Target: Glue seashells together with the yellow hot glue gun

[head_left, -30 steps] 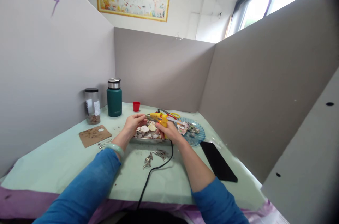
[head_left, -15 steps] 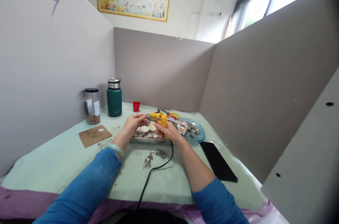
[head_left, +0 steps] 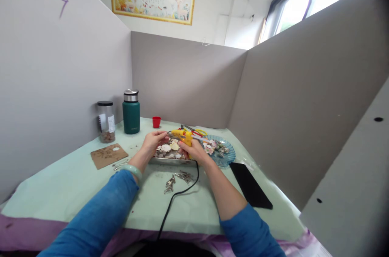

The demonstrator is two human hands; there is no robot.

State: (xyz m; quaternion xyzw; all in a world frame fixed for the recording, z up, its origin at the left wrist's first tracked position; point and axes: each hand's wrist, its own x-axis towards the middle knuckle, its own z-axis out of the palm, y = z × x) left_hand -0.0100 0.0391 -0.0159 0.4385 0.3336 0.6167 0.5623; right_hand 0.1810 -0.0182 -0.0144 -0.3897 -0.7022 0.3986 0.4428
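Observation:
My right hand [head_left: 193,151] is wrapped round the handle of a yellow hot glue gun [head_left: 184,136], whose nozzle points left. A white glue stick [head_left: 200,138] sticks out of its back, and a black cord [head_left: 176,194] runs from it down over the table's front edge. Close to the nozzle, the fingers of my left hand [head_left: 154,142] are pinched together on something small that I cannot make out. Under both hands stands a metal tray [head_left: 173,161] with seashells [head_left: 165,148] in it.
Several metal clips [head_left: 170,184] lie before the tray. To the right are a blue plate [head_left: 229,156] of shell pieces and a black slab [head_left: 251,186]. Scissors [head_left: 199,132] and a red cup [head_left: 156,122] stand behind; a green flask [head_left: 131,115], jar [head_left: 106,125] and cardboard [head_left: 105,156] are left.

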